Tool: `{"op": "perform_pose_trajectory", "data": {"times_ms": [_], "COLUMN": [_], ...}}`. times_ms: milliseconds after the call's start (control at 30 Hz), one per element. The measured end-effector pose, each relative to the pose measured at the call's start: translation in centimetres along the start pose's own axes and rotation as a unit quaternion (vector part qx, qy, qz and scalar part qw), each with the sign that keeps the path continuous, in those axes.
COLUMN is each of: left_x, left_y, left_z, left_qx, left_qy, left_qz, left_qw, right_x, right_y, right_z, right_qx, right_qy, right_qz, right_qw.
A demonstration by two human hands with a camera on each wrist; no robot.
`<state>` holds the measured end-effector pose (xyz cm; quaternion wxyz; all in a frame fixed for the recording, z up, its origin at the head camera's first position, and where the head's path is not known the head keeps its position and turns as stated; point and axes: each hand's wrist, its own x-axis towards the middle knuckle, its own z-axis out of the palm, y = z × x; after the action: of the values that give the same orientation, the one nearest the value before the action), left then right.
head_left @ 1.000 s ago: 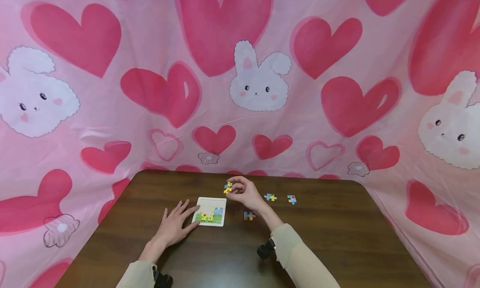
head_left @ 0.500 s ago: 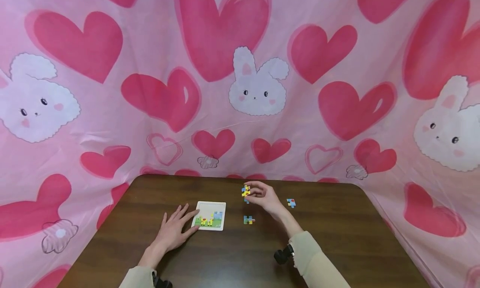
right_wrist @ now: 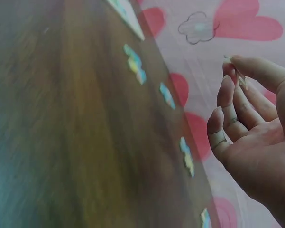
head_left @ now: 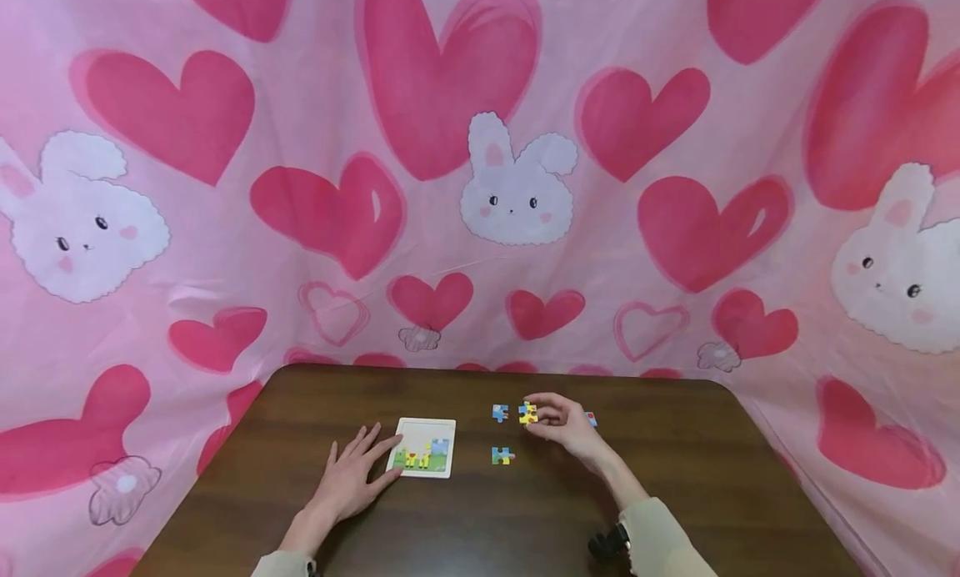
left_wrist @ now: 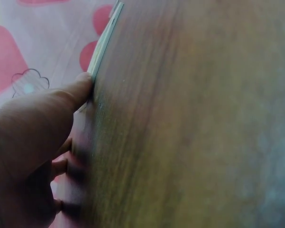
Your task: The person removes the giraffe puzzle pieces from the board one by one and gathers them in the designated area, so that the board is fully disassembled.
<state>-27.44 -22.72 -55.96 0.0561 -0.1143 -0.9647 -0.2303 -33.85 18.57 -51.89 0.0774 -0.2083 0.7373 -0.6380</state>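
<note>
My left hand lies with fingers spread, its thumb and index finger touching the left edge of a white-framed puzzle board. Some pieces with a yellow and green picture sit in the board's lower part. Between thumb and fingertips, my right hand pinches a jigsaw piece, seen edge-on in the right wrist view and held above the table. Loose jigsaw pieces lie right of the board: a blue one, a green-blue one and a blue-red one, partly hidden behind my right hand.
The dark wooden table carries the board and loose pieces. In the right wrist view, another yellow-blue piece lies near the far edge. A pink cloth with hearts and rabbits hangs behind the table.
My right hand has moved right, away from the board, carrying the pinched jigsaw piece over the loose ones. The left hand stays at the board. The head view has tilted slightly upward.
</note>
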Motion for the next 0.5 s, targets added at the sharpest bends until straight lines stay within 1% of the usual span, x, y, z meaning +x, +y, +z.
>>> {"op": "perform_pose_trajectory", "data": {"times_ms": [67,100,200,300,333,433,500], "left_x": [-0.3,-0.5,-0.7,-0.5,-0.3,-0.1,-0.1], "left_y": [0.0,-0.1,-0.2,-0.2,0.0,0.1,0.2], "left_z": [0.1,0.4,0.6,0.5,0.2,0.0,-0.1], "left_qx": [-0.005,-0.003,-0.005,-0.003,-0.004,0.001,0.002], "left_qy": [0.001,0.01,0.021,0.011,0.002,-0.011,-0.013], "left_qz": [-0.003,0.003,0.009,0.001,-0.005,-0.014,-0.015], "left_qw": [1.0,0.9999,0.9997,0.9999,1.0,0.9998,0.9998], "right_x": [-0.8,-1.2,-2.2,-2.8,-3.0,-3.4,-3.7], "right_y": [0.5,0.8,1.4,1.8,1.9,2.3,2.4], "right_z": [-0.2,-0.3,-0.4,-0.6,-0.7,-0.7,-0.6], "right_qx": [-0.022,-0.033,-0.066,-0.091,-0.098,-0.12,-0.136], "right_qy": [-0.005,-0.007,-0.009,-0.017,-0.019,-0.024,-0.021], "right_qz": [0.011,0.016,0.025,0.013,0.008,-0.009,-0.011], "right_qw": [0.9997,0.9993,0.9975,0.9957,0.995,0.9924,0.9904]}}
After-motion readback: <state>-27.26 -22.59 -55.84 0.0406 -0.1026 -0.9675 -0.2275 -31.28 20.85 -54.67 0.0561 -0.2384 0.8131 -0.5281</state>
